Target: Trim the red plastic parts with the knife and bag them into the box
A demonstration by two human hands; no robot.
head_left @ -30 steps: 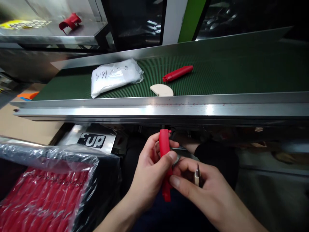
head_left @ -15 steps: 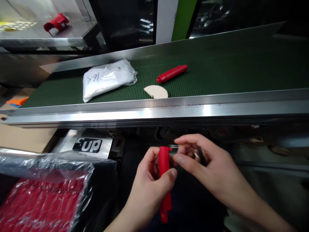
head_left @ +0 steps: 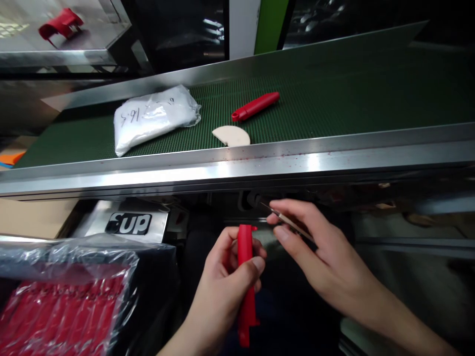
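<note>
My left hand (head_left: 232, 279) is closed around a long red plastic part (head_left: 245, 247), held upright with a small nub at its top right. Just to the right, my right hand (head_left: 315, 247) grips a thin knife-like tool (head_left: 291, 223) between thumb and fingers. Its narrow tip points up and left, apart from the red part. Whether it has a sharp edge is too small to make out. Beyond the hands, a second red plastic piece (head_left: 256, 106) lies on the green conveyor belt (head_left: 334, 99).
Also on the belt are a white plastic packet (head_left: 156, 118) with handwriting and a cream-coloured flat disc piece (head_left: 233, 136). A metal rail (head_left: 185, 170) edges it. At lower left, a plastic-lined box holds several red parts (head_left: 63, 316). A red clip-shaped piece (head_left: 61, 25) rests on the back-left metal table.
My right hand has turned, so the thin tool now shows with its tip up and left. The gap between that hand and the red part has widened. The whole view has shifted slightly.
</note>
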